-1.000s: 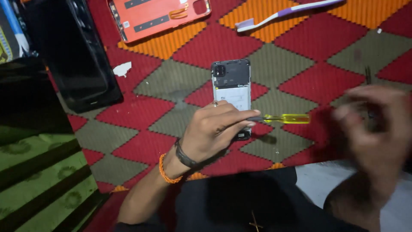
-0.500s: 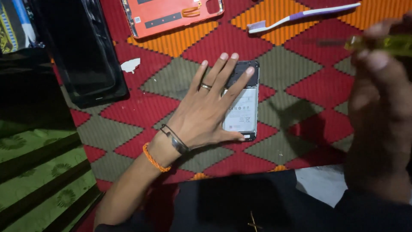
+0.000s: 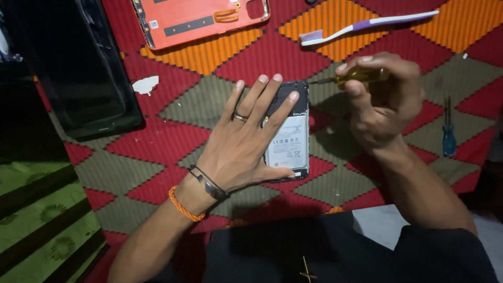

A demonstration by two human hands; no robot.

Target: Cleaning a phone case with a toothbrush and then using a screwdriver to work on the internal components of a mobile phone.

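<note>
Left hand [image 3: 243, 144] is lying flat, fingers spread, pinning the opened phone [image 3: 288, 137] on the patterned cloth [image 3: 157, 141]. Right hand [image 3: 381, 102] is gripping a yellow screwdriver [image 3: 352, 77] by the phone's top corner, while a toothbrush [image 3: 361, 26] and orange back cover [image 3: 201, 18] are lying beyond.

Left hand [image 3: 238, 149] hides phone [image 3: 290, 139] left half; orange back cover [image 3: 199, 18] cut by far edge; screwdriver [image 3: 361, 76] tip prob. blurred.

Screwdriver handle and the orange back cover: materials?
Screwdriver in the right hand: handle looks translucent yellow plastic, glossy; thin dark shaft, likely metal. Orange back cover: probably moulded plastic, matte inside, with a camera cutout.
</note>
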